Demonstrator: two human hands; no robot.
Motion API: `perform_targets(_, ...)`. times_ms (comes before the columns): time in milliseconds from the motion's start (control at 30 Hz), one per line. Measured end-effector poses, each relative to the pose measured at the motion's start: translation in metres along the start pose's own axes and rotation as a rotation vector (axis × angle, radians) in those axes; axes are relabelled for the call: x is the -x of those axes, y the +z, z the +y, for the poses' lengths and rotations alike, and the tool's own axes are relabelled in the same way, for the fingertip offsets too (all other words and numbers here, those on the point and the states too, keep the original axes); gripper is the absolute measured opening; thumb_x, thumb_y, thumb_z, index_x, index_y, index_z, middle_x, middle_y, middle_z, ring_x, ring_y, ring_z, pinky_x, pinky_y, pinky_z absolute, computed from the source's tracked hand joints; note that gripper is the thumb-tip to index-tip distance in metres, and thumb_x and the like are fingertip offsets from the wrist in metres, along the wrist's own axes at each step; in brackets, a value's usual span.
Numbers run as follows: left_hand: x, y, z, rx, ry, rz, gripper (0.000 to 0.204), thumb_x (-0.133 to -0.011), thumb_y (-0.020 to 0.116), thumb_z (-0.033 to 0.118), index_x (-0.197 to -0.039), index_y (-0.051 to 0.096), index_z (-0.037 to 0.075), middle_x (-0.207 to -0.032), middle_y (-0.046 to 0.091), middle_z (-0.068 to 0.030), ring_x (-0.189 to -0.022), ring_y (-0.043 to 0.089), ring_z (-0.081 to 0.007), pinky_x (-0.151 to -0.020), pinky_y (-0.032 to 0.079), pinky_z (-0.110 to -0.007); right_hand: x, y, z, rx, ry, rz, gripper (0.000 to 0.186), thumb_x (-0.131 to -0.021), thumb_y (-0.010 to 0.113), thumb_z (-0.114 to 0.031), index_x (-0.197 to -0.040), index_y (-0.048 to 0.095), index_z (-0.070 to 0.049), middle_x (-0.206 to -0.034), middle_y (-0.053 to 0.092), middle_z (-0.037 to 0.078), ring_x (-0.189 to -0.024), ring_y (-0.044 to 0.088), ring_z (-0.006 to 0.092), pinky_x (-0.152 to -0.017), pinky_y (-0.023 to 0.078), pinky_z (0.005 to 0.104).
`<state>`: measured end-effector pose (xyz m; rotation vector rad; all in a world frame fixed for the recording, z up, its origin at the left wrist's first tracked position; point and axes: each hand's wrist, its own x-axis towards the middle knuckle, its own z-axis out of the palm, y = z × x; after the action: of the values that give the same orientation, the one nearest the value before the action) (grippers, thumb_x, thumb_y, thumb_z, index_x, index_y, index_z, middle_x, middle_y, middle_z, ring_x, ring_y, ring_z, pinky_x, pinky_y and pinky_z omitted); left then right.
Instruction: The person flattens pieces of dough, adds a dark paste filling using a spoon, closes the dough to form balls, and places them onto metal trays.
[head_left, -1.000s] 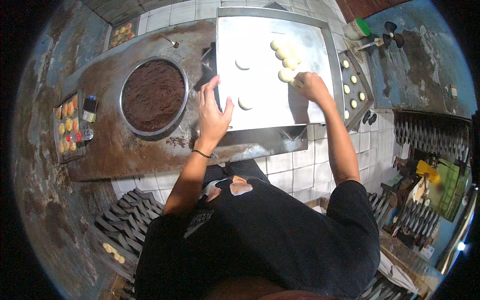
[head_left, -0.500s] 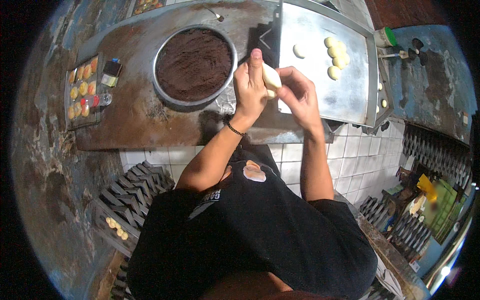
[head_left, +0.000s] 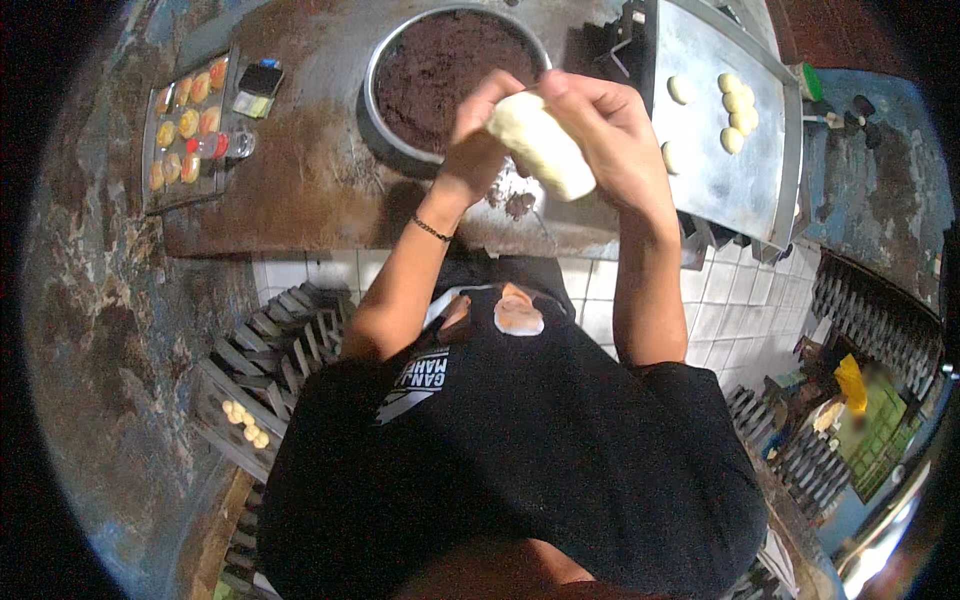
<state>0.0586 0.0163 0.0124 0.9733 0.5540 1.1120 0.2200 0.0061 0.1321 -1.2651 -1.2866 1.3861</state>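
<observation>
A fat, pale piece of dough (head_left: 540, 145) is held up between both hands. My left hand (head_left: 470, 150) grips it from the left, its fingertips partly hidden behind it. My right hand (head_left: 625, 150) is closed on it from the right, thumb along its upper side. Just beyond them sits a round steel pan (head_left: 372, 88) of dark brown crumbly mixture (head_left: 450, 60). To the right lies a metal tray (head_left: 735, 190) carrying several smooth pale dough balls (head_left: 735, 100), some bunched together, others apart.
At the left of the worn counter (head_left: 240, 230) are a tray of baked buns (head_left: 188, 125), a plastic bottle (head_left: 240, 145) and a small dark object (head_left: 262, 78). A green-lidded container (head_left: 808, 82) stands at back right. Metal racks (head_left: 290, 340) sit low left, with pale pieces (head_left: 245, 425) nearby.
Both hands have left the right-hand tray and moved toward the round pan, now gripping the larger dough piece. The view has shifted, so the counter sits higher and further right.
</observation>
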Motion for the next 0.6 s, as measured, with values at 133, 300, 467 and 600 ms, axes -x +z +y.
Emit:
perform_targets(133,0.044,-0.027,-0.044,-0.411,0.103,-0.022,0.076,-0.076,0.093,0.013,-0.137,0.051,-0.002,-0.128,0.067,-0.0149,-0.118,0.065,-0.0239,-0.106,0.050,-0.039,-0.001,0.002,0.054,0.421,0.016,0.148,0.056,-0.106,0.059,-0.051,-0.101,0.079,0.002,-0.083,0.070,0.018,-0.076,0.069,0.0259,-0.071,0.053,0.0412)
perform_targets(300,0.073,-0.077,-0.053,-0.706,0.088,0.189,0.070,-0.079,0.089,0.006,-0.135,0.049,-0.004,-0.128,0.066,-0.0153,-0.118,0.065,-0.0247,-0.105,0.051,-0.039,0.059,-0.018,0.288,1.122,0.590,-0.062,0.070,-0.094,0.065,-0.064,-0.106,0.071,0.004,-0.105,0.074,0.029,-0.099,0.073,0.0465,-0.086,0.059,0.0544)
perform_targets(467,0.089,-0.116,-0.010,-0.117,-0.259,0.587,0.037,-0.098,0.059,-0.006,-0.133,0.056,0.007,-0.111,0.072,-0.0084,-0.077,0.062,-0.0093,-0.050,0.042,-0.022,0.133,-0.009,0.392,1.136,0.514,-0.050,0.023,-0.101,0.048,-0.012,-0.116,0.063,-0.002,-0.102,0.073,0.031,-0.096,0.073,0.0476,-0.082,0.059,0.0582)
perform_targets(600,0.096,-0.135,0.019,-0.051,-0.287,0.595,0.024,-0.098,0.071,0.002,-0.120,0.062,0.005,-0.103,0.070,-0.0047,-0.067,0.050,-0.0060,-0.050,0.037,-0.021,0.109,-0.024,0.355,0.883,0.288,-0.039,0.027,-0.103,0.049,-0.014,-0.125,0.063,-0.007,-0.115,0.070,0.031,-0.107,0.068,0.0499,-0.086,0.057,0.0563)
